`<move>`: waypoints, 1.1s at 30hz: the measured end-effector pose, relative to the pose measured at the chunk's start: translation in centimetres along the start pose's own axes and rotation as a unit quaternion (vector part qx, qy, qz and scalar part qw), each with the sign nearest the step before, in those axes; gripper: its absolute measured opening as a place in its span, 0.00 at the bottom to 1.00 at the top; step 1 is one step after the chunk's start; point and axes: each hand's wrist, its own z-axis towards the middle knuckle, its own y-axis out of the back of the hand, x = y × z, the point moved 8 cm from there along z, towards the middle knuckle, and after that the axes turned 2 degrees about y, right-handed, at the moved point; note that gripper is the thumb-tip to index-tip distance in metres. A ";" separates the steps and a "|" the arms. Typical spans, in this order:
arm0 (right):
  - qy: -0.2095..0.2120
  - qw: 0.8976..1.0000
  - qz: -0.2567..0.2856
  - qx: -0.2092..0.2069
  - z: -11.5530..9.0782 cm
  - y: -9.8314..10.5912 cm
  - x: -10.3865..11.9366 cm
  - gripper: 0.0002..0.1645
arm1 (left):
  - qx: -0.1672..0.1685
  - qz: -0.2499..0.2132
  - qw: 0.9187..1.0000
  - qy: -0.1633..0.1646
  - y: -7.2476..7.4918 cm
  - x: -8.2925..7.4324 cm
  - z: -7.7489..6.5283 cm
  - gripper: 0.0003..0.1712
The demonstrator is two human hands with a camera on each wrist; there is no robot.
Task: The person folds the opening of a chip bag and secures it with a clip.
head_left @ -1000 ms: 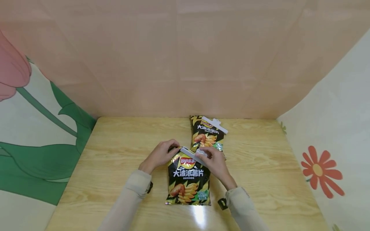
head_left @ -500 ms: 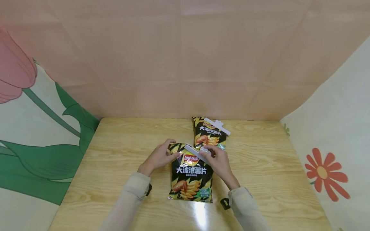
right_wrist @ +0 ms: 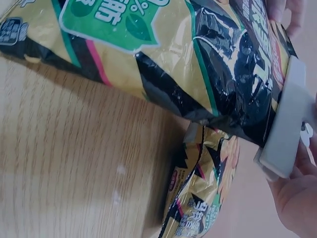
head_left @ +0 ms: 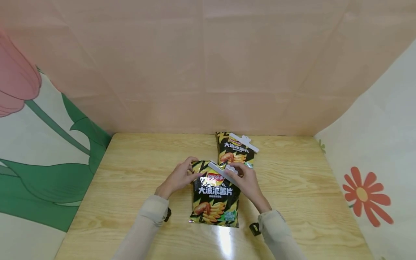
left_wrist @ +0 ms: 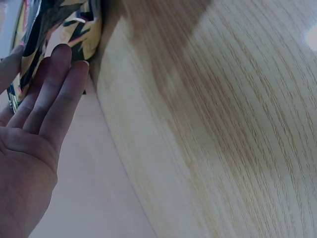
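Note:
A black-and-yellow chip bag (head_left: 216,202) is held upright, its printed front towards the head camera. My left hand (head_left: 178,177) pinches its upper left edge, thumb on the front and fingers behind; the left wrist view shows several of these fingers (left_wrist: 57,89) nearly straight. A pale grey bag clip (head_left: 217,169) slants across the bag's top right corner. My right hand (head_left: 247,182) grips the clip by its scalloped handle. From the right wrist, the clip's bar (right_wrist: 286,121) lies across the bag's top, with my right fingers (right_wrist: 297,198) around its back.
Behind stands a second chip bag (head_left: 231,157) of the same print, with a white clip (head_left: 243,142) slanted across its top right corner. The wooden table (head_left: 136,155) ends at a pinkish back wall (head_left: 162,108). Flower-printed side walls flank it.
My left thumb has shifted down the bag's front, and its top left corner now shows. The right hand keeps its hold on the clip. The head view has shifted slightly.

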 end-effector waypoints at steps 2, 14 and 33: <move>0.001 1.000 0.000 0.012 0.0 0.0 -0.3 0.22 | -0.005 0.001 1.000 -0.003 0.0 -0.1 0.1 0.32; -0.020 0.996 0.049 0.068 -0.5 -0.5 -1.8 0.30 | -0.043 0.000 0.999 -0.004 0.6 0.7 0.3 0.28; 0.026 0.996 0.042 0.073 1.7 -1.7 -0.2 0.32 | -0.160 -0.053 0.985 0.021 3.6 1.6 1.0 0.26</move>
